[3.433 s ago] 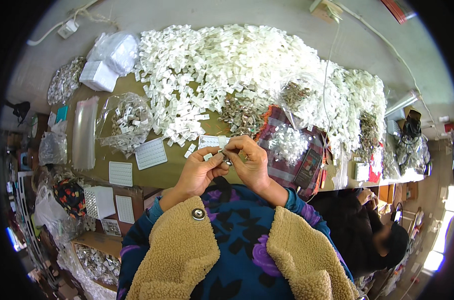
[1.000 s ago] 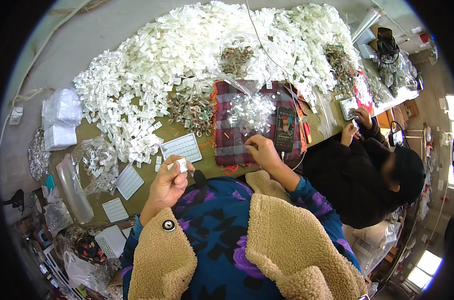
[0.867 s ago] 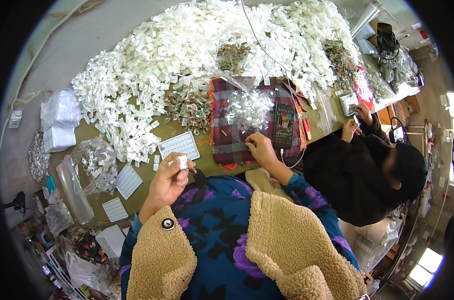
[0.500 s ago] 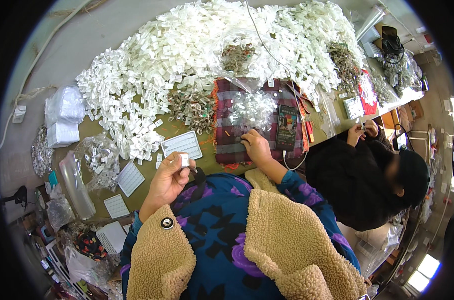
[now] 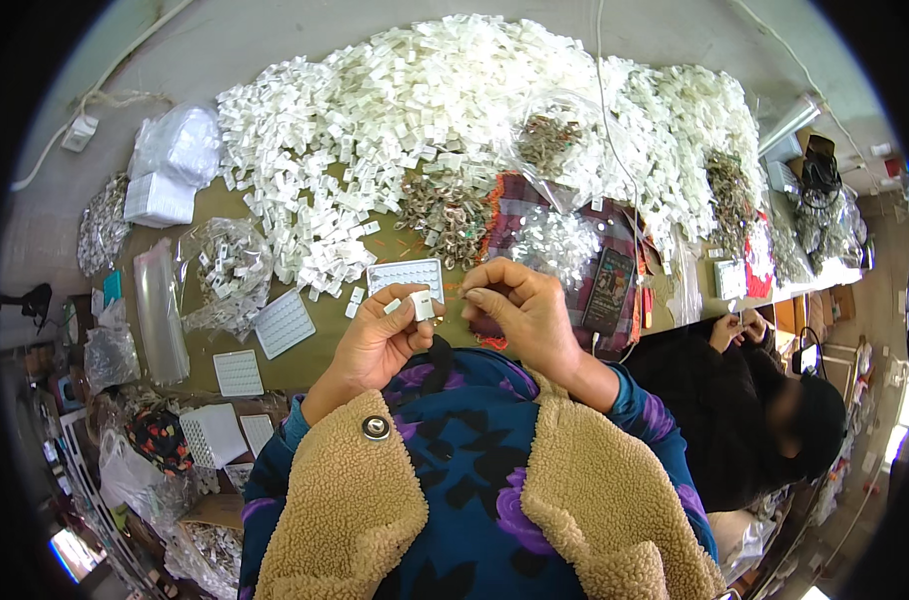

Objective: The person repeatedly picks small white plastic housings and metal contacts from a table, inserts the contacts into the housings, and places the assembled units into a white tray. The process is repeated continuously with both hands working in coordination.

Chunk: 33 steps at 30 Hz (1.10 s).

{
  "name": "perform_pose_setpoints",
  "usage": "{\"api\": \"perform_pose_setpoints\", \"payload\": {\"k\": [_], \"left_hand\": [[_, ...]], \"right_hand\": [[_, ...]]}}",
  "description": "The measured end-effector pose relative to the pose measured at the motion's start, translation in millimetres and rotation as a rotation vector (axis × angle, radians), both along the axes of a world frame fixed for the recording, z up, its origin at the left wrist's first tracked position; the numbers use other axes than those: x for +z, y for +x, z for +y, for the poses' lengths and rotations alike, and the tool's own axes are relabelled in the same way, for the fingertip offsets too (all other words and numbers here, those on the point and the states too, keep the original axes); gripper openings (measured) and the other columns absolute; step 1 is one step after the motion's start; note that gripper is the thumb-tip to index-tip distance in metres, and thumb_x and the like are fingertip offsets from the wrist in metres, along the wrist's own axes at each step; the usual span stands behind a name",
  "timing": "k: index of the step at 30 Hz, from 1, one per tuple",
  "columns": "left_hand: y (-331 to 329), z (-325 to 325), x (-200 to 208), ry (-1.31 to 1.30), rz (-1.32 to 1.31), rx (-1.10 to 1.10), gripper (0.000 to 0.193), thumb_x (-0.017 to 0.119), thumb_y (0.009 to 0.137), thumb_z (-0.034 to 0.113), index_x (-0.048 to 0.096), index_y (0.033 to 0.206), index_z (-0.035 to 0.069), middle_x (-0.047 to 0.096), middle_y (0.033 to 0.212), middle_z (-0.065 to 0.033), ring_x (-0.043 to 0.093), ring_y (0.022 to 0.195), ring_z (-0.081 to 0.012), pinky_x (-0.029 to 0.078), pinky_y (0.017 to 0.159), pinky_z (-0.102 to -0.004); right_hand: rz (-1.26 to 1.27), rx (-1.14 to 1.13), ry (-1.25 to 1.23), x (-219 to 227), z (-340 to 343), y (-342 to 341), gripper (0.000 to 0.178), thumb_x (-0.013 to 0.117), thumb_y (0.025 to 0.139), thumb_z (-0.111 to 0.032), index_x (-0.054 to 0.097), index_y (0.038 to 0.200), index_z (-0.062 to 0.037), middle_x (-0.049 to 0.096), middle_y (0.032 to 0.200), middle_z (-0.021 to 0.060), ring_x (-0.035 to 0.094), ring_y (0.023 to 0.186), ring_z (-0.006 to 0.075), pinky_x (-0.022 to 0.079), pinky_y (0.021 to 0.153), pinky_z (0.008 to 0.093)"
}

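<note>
Between the thumb and fingers of my left hand point(image 5: 375, 350) is a small white plastic piece point(image 5: 423, 306), box-shaped, held up above the table's near edge. My right hand point(image 5: 527, 315) is just right of it, thumb and forefinger pinched together; whatever they grip, if anything, is too small to make out. A gap separates the two hands. Behind my right hand, a heap of small shiny clear pieces point(image 5: 560, 245) lies on a dark plaid cloth point(image 5: 520, 205). A white tray with rows of cells point(image 5: 405, 272) sits just beyond my left hand.
A large pile of white plastic pieces point(image 5: 415, 110) spreads across the table's back. Small brownish metal-like parts point(image 5: 450, 220) lie before it. A phone point(image 5: 610, 290) rests on the cloth. More white trays point(image 5: 285, 324) and bags point(image 5: 225, 275) are left. A co-worker in black point(image 5: 695, 400) sits at right.
My right hand has come off the clear pieces on the cloth and moved left, near my left hand. My left hand still holds the white piece. The view has shifted.
</note>
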<state>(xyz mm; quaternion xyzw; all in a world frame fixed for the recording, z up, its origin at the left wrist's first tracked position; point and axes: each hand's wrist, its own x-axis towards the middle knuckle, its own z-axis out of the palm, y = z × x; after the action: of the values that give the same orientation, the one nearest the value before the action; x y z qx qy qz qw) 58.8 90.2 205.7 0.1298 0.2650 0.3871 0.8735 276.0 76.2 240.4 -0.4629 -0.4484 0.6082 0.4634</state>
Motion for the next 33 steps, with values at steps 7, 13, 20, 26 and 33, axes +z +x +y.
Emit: {"api": "perform_pose_setpoints", "payload": {"k": [7,13,20,26,33], "left_hand": [[-13.8,-12.9,13.6,0.088,0.099,0.052,0.021,0.06,0.096,0.013,0.061,0.113,0.0,0.069,0.096,-0.0142,0.067,0.072,-0.0149,0.058,0.065,-0.0277],[-14.8,-21.7,14.8,0.076,0.105,0.108,0.02,0.061,0.095,0.012,0.062,0.111,-0.001,0.069,0.094,-0.0127,0.067,0.071,-0.0152,0.058,0.065,-0.0279],[-12.4,-35.6,9.1,0.014,0.241,0.185,0.02,0.065,0.093,0.01,0.062,0.108,-0.002,0.068,0.085,-0.0094,0.067,0.068,-0.0158,0.058,0.065,-0.0281],[-27.2,-49.4,-3.1,-0.103,0.245,0.271,0.02,0.064,0.093,0.01,0.062,0.109,-0.003,0.067,0.082,-0.0093,0.067,0.069,-0.0158,0.058,0.065,-0.0274],[-60.2,-75.1,-34.4,-0.212,0.268,0.379,0.023,0.062,0.095,0.011,0.06,0.113,-0.003,0.067,0.089,-0.0108,0.066,0.071,-0.0149,0.058,0.065,-0.0263]], "right_hand": [[-0.173,0.026,0.251,3.3,1.7,-45.8,0.006,0.059,0.09,0.006,0.06,0.095,0.0038,0.058,0.099,0.0076,0.06,0.083,0.0115,0.051,0.074,0.0253],[-0.232,0.049,0.292,3.1,-0.1,-50.8,0.009,0.062,0.084,0.008,0.059,0.091,0.0025,0.059,0.093,0.0109,0.062,0.084,0.0213,0.051,0.073,0.0311],[-0.436,0.081,0.513,-4.1,-5.1,-58.9,0.011,0.063,0.082,0.008,0.059,0.091,0.0026,0.06,0.093,0.0134,0.063,0.085,0.0267,0.052,0.073,0.0331],[-0.328,0.181,0.316,-22.0,-2.8,-71.4,0.01,0.067,0.08,0.006,0.062,0.088,0.0022,0.06,0.092,0.011,0.063,0.086,0.0231,0.051,0.072,0.0311],[-0.271,0.415,0.101,-63.6,2.6,-108.0,0.007,0.069,0.081,0.002,0.066,0.087,0.0014,0.064,0.089,0.0079,0.06,0.078,0.0165,0.048,0.068,0.0296]]}}
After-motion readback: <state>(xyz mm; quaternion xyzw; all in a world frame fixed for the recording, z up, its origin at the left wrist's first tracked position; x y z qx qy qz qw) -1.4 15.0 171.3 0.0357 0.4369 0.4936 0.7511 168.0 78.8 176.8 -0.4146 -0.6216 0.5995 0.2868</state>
